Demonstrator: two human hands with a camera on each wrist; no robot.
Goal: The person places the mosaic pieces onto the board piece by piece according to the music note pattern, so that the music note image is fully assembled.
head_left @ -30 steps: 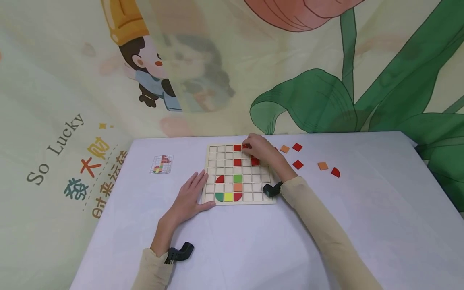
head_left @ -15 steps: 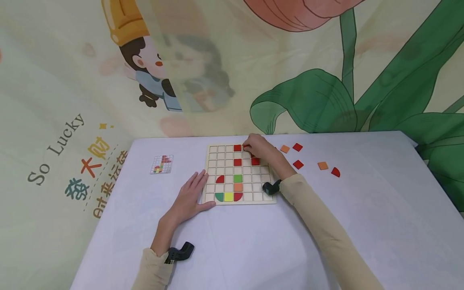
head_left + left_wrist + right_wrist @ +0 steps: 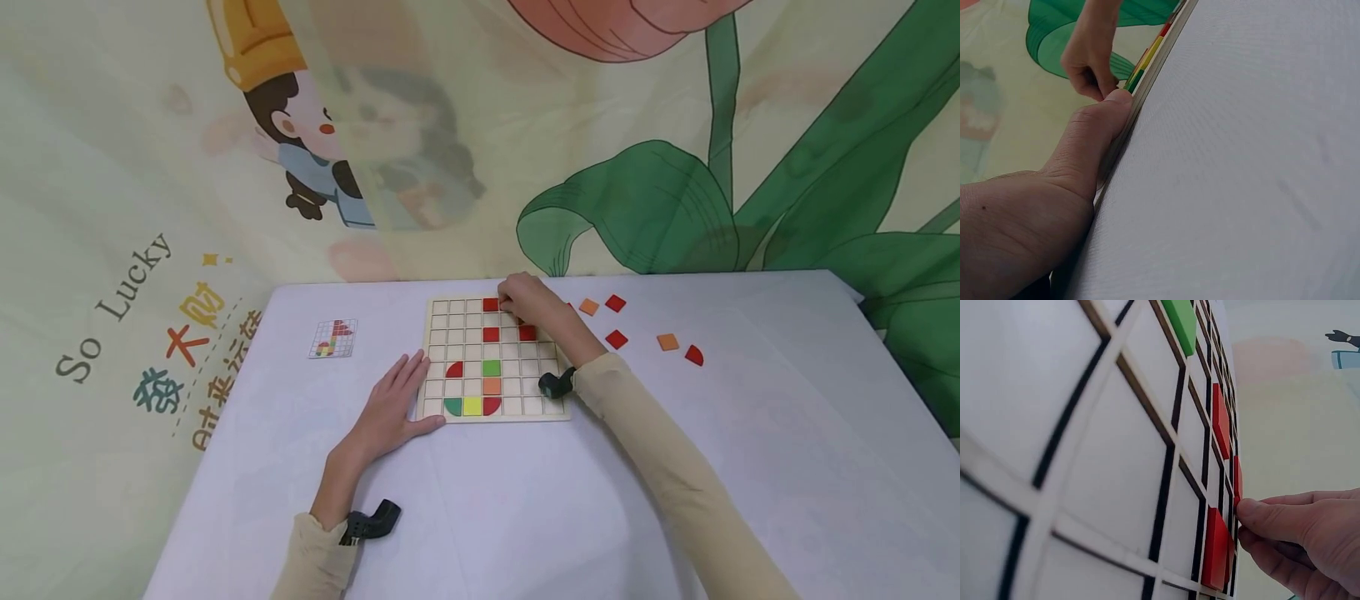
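A wooden grid board (image 3: 427,333) lies on the table with coloured tiles in some cells. My left hand (image 3: 386,412) rests against its left edge, fingers straight, thumb at the near left corner; in the left wrist view the left thumb (image 3: 1094,128) touches the rim. At the far edge my right hand (image 3: 531,298) has its fingers curled at a red tile beside the red square tile (image 3: 491,305); the fingers hide most of it. In the right wrist view, the right hand (image 3: 1310,534) pinches at the board's far side, near another red tile (image 3: 1214,550).
Loose tiles lie right of the board, among them a red square (image 3: 617,339), an orange square (image 3: 667,342) and a red quarter-circle (image 3: 694,356). A printed pattern card (image 3: 333,339) lies to the left. A patterned cloth (image 3: 450,167) hangs behind the table.
My right hand has shifted very slightly at the same far-edge cell, and the red at its fingertips is now covered in the head view. The left hand stays put.
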